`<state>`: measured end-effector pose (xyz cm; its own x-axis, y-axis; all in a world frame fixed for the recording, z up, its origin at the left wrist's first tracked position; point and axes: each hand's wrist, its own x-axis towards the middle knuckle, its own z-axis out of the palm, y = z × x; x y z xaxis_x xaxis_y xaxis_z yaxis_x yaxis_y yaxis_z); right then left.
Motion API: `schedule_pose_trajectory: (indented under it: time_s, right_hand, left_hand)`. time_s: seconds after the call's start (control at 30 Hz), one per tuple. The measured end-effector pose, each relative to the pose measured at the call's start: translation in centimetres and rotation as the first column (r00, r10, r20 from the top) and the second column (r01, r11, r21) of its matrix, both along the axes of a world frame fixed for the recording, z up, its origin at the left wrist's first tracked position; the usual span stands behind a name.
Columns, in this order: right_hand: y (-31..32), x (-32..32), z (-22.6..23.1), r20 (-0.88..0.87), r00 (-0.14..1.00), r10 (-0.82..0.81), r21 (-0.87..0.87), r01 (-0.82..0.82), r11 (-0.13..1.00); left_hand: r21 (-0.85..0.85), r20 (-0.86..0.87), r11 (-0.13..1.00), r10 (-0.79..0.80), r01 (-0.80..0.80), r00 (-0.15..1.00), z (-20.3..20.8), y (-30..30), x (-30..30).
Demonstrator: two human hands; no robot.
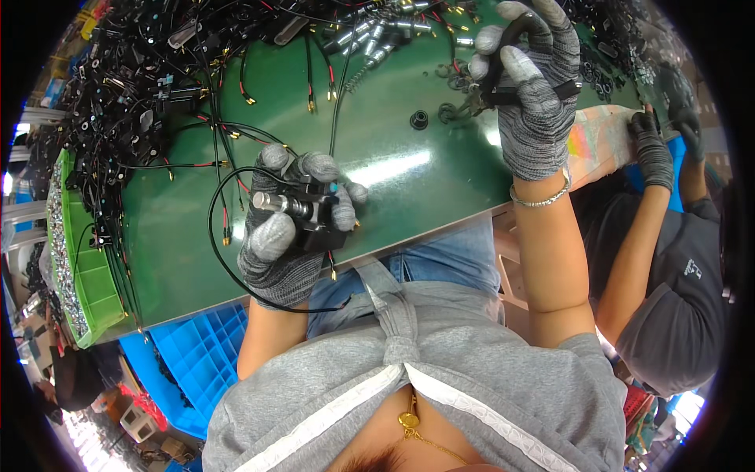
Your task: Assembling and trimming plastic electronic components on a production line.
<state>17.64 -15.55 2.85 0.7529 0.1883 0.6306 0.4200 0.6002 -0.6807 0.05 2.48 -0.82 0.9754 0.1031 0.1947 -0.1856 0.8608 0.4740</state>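
My left hand (287, 228), in a grey knit glove, is closed round a black lock-like part (324, 224). A silver cylinder (281, 204) sticks out of it beside my thumb, and a thin black cable (216, 244) loops from it past my wrist. Raised over the right of the table, my gloved right hand (539, 94) is closed on a black two-armed tool (506, 97). One arm lies across the palm and the other passes under the curled fingers; its exact kind cannot be made out. Just left of this hand a small black ring-shaped piece (419, 119) sits on the table.
Tangled black parts and cables (141, 102) heap along the green table's (385, 204) left and far sides. Silver cylinders (377, 39) and dark rings (452, 112) lie farther back. A green bin (98, 287) holds small metal pieces. A co-worker's gloved hand (653, 153) is at right.
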Motion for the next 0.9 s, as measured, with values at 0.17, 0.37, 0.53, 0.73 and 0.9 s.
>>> schedule_pose_trajectory:
  time_s: [0.17,0.37,0.53,0.73,0.9]
  right_hand:
    - [-0.1,-0.1,-0.1,-0.019,0.999,0.036,-0.031,-0.036,0.999]
    - [-1.3,-0.3,0.8,-0.025,0.998,0.058,-0.051,-0.059,0.997]
    - [-0.3,0.1,0.1,0.025,1.0,-0.001,0.087,-0.001,0.996]
    - [-0.4,0.2,0.2,-0.002,0.999,0.032,0.017,-0.032,0.999]
    - [-0.4,0.5,-0.6,-0.03,0.999,-0.031,-0.056,0.029,0.998]
  left_hand:
    - [0.069,0.021,0.996,0.048,-0.049,0.999,-0.2,-0.3,0.0]
    - [-0.049,0.13,0.995,-0.076,0.082,0.989,0.0,-0.6,0.4]
    - [-0.032,0.086,0.994,-0.104,0.107,0.991,-0.5,-0.1,0.2]
    - [0.173,0.11,0.985,-0.006,-0.014,0.994,-0.2,-0.6,0.3]
    - [0.118,0.137,0.992,-0.053,0.036,0.989,-0.3,-0.4,0.4]
